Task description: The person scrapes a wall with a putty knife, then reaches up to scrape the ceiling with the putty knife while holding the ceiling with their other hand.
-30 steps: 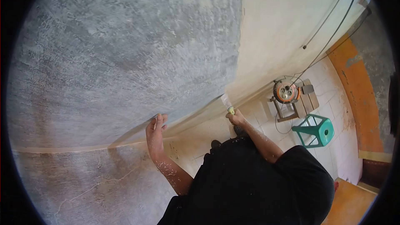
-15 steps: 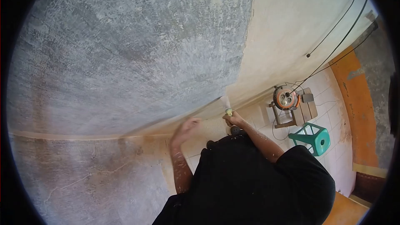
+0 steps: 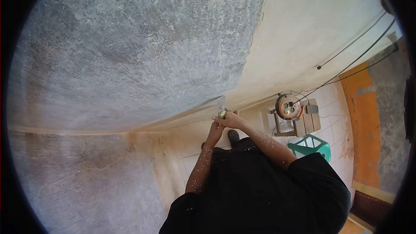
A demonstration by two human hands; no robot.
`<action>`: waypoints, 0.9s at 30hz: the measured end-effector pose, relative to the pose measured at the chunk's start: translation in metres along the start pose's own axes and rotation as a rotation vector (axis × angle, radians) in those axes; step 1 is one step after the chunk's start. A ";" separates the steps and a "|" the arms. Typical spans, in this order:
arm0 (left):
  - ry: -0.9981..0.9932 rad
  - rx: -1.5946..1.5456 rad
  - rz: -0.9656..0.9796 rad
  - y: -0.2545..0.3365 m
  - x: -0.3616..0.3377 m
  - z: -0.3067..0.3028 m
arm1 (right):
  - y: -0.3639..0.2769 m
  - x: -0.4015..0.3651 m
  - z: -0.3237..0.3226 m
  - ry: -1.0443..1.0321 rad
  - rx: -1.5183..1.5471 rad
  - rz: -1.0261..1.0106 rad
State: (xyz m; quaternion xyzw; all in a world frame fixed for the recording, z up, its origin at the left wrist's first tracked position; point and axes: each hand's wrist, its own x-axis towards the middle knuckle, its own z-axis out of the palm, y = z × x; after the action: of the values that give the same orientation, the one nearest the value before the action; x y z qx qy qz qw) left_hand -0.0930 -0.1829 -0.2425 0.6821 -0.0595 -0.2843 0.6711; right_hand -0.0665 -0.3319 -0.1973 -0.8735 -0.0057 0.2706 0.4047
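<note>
A scraper (image 3: 221, 103) with a broad flat blade and a yellow-green handle stands with its blade at the lower part of the wall, near where the rough grey surface (image 3: 173, 47) meets the cream-coloured one (image 3: 299, 30). My right hand (image 3: 232, 121) is closed around the handle. Just below it, my left hand (image 3: 215, 131) is also closed and meets the right hand at the handle's lower end. Its fingers are partly hidden there. White flecks cover both forearms.
To the right, an orange and black cable reel (image 3: 288, 106) rests on a small wooden stool (image 3: 305, 125), with black cables (image 3: 346, 69) running up from it. A green plastic stool (image 3: 318, 146) stands nearby on the tiled floor (image 3: 331, 117). A dark shoe (image 3: 233, 136) shows below my hands.
My left hand, raised and apart from the scraper before, has come over to the handle beside my right hand. The right hand and scraper have shifted slightly left along the wall.
</note>
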 end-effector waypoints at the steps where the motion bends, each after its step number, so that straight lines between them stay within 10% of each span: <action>1: -0.023 -0.046 0.031 -0.014 0.002 -0.003 | -0.003 -0.002 -0.005 -0.058 -0.009 0.007; 3: -0.002 -0.121 0.089 -0.017 0.000 0.000 | -0.006 -0.004 -0.008 -0.175 -0.020 0.027; 6: 0.087 -0.218 0.098 0.033 -0.017 0.014 | 0.005 -0.006 0.017 0.182 -0.247 -0.078; 11: 0.184 -0.003 -0.040 0.071 -0.039 0.000 | -0.006 -0.051 -0.069 -0.024 0.380 -0.280; 15: 0.214 0.049 -0.161 0.085 -0.054 -0.033 | -0.016 -0.118 -0.152 0.390 0.459 -0.429; 22: 0.220 0.188 -0.003 0.102 -0.031 -0.037 | -0.038 -0.114 -0.216 1.442 -0.618 -0.728; 27: 0.286 0.427 0.014 0.102 -0.017 -0.039 | -0.040 -0.082 -0.222 1.285 -0.796 -0.606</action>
State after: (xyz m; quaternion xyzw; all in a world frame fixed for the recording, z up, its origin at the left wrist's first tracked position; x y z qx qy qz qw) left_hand -0.0583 -0.1497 -0.1431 0.8413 -0.0275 -0.1611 0.5153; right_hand -0.0219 -0.4803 -0.0136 -0.8971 -0.1044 -0.4271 0.0438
